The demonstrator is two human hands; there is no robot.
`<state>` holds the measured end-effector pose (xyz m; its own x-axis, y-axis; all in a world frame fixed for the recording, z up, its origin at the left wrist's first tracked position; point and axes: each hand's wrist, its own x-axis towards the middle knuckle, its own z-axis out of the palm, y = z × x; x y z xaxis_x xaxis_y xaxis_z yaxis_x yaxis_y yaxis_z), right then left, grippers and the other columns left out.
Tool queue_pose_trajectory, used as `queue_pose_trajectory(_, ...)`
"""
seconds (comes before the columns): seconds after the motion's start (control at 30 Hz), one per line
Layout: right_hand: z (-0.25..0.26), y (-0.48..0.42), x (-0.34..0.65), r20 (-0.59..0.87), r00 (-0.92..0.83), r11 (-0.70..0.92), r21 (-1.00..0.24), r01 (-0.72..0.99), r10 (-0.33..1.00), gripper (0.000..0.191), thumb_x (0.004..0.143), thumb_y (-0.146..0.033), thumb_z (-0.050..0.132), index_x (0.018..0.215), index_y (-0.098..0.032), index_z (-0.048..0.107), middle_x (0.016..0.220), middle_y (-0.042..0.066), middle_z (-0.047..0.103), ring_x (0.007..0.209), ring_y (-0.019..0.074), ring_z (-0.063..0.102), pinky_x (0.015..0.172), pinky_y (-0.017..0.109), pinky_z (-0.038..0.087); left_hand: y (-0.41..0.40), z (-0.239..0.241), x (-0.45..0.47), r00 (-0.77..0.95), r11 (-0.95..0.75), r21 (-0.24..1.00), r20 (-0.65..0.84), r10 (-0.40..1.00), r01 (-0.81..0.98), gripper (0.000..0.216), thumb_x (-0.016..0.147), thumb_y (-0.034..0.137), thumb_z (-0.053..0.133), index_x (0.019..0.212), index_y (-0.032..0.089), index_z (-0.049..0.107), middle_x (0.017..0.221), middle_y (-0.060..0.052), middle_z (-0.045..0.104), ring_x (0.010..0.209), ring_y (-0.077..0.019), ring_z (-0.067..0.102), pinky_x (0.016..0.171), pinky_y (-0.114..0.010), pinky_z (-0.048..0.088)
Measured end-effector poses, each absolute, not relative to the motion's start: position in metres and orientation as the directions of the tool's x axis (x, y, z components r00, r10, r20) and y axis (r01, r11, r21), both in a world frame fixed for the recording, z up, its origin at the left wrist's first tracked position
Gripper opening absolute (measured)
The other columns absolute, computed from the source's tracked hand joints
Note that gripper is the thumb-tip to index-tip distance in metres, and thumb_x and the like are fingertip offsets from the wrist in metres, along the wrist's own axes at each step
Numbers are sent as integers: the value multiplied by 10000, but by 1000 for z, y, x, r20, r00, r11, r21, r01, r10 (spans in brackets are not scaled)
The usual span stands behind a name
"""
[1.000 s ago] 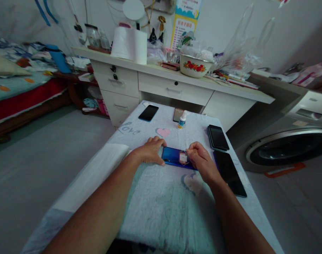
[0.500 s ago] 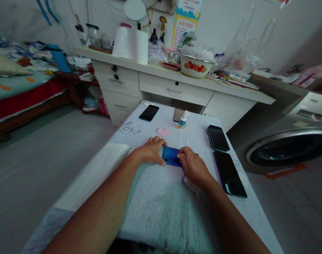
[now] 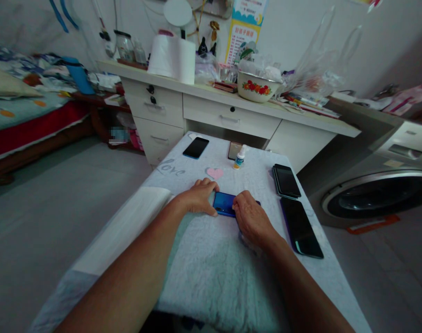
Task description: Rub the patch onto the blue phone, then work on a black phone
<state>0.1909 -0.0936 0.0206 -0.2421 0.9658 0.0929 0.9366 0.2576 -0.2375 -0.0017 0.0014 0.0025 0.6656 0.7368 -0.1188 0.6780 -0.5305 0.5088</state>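
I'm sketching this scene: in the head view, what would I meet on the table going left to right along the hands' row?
Left hand, blue phone, right hand, black-screened phone.

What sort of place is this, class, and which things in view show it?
Probably a lived-in room at home: a bed stands on the left, a washing machine on the right, and a cluttered white desk between them.

Left hand (image 3: 201,197) and right hand (image 3: 251,216) touch blue phone (image 3: 224,203)

Both bare forearms (image 3: 138,259) extend forward; the left hand (image 3: 200,196) parts thumb and forefinger; the right hand (image 3: 251,212) curls inward.
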Motion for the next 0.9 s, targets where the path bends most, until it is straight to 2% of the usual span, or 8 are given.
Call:
queue_pose_trajectory(0.37,20,-94,194,51,-241,246,-151,957,969,139,904,-131,363,919,-157,499,903,77,527,785,181,474,719,296,340,4,-4,-2,676,-547,508,-98,731,666,654,524,455,731,1102,253,503,1123,-40,452,1081,-275,405,920,-357,381)
queue_pose_trajectory(0.63,21,-90,196,41,-242,245,-184,952,970,156,931,-188,417,904,-153,567,962,93,509,855,177,485,782,294,371,2,2,-2,668,-532,516,-112,735,671,638,528,444,735,1090,254,502,1124,-38,449,1096,-273,399,936,-355,373)
queue_pose_trajectory(0.77,23,-89,200,-17,-222,215,-180,960,975,172,943,-234,420,946,-176,583,952,78,519,824,169,515,704,277,369,2,2,-2,668,-531,517,-112,736,671,645,523,449,736,1091,259,497,1127,-37,443,1094,-273,400,935,-355,374)
queue_pose_trajectory(0.9,23,-91,202,-59,-178,170,-126,977,982,205,955,-283,388,1006,-207,571,952,67,525,736,157,530,586,266,309,3,-1,-3,670,-530,522,-113,734,668,654,521,462,734,1096,266,492,1130,-35,442,1095,-275,396,929,-359,376)
